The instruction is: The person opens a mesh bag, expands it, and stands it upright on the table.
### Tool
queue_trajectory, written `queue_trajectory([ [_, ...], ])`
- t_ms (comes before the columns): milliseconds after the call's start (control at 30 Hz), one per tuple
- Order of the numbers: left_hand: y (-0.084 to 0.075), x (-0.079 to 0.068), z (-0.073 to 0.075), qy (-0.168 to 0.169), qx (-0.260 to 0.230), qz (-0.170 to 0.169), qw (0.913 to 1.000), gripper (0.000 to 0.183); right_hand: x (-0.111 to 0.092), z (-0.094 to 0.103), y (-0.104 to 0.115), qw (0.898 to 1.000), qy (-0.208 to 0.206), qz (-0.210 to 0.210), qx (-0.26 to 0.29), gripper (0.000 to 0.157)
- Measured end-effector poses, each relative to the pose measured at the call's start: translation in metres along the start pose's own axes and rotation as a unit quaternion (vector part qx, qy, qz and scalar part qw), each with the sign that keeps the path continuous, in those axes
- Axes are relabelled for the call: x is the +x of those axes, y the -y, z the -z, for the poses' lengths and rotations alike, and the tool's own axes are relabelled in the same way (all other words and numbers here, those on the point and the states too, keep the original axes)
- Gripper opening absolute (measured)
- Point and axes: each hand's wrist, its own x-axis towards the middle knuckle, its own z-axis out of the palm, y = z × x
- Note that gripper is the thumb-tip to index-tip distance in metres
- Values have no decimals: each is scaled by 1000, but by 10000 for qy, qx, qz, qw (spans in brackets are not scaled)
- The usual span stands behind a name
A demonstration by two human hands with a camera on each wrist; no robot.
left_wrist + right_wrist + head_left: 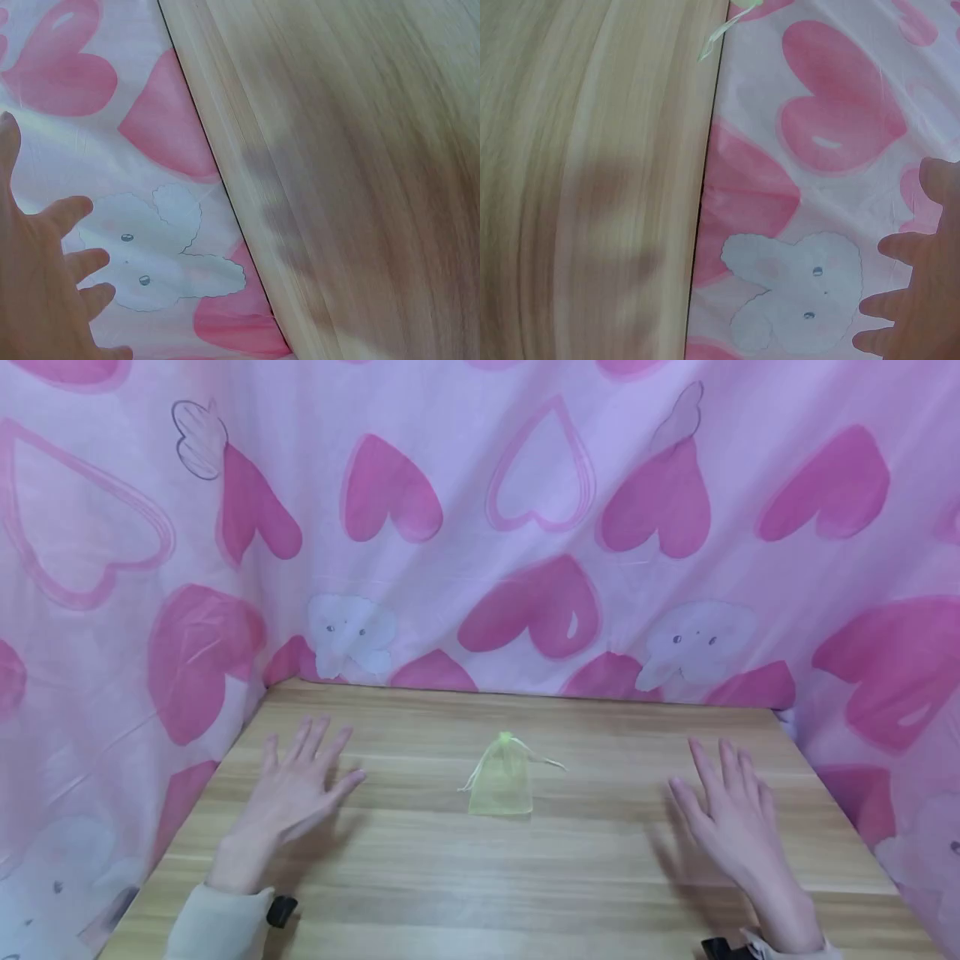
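Note:
A small sheer yellow-green drawstring pouch point(501, 783) lies on the wooden table, its neck gathered toward the far side and pale cords trailing left and right. To its left, my left hand point(296, 793) hovers over the table with fingers spread, holding nothing. My right hand point(735, 822) is off to the pouch's right, its fingers extended and also without anything in them. Both hands stand apart from the pouch. The right wrist view catches a pale cord point(718, 36) at its top edge; the left wrist view shows only the left hand point(41, 277), table and curtain.
A pink curtain point(420, 568) printed with hearts and white cartoon animals hangs behind and along both sides of the table point(480, 885). Its far edge meets the curtain. Dark bands point(281, 911) sit at the sleeve cuffs.

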Motion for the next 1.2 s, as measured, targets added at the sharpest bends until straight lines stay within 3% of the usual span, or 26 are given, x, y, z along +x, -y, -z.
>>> queue_trajectory([
  [333, -7, 4, -2, 25, -74, -82, 9999, 76, 11, -3, 21, 9976, -127, 440, 526, 59],
  [533, -15, 9, -5, 74, -120, -191, 9997, 75, 20, -10, 31, 9917, -273, 906, 866, 55],
  [833, -28, 14, -12, 148, -221, -336, 9991, 76, 28, -26, 47, 9828, -340, 1562, 925, 52],
  [1033, -42, 21, -14, 303, -458, -427, 9976, 82, 28, -37, 51, 9800, -140, 1647, 1104, 50],
  [1200, -51, 31, -17, 363, -793, -550, 9947, 86, 30, -44, 56, 9774, 221, 1431, 1543, 45],
])
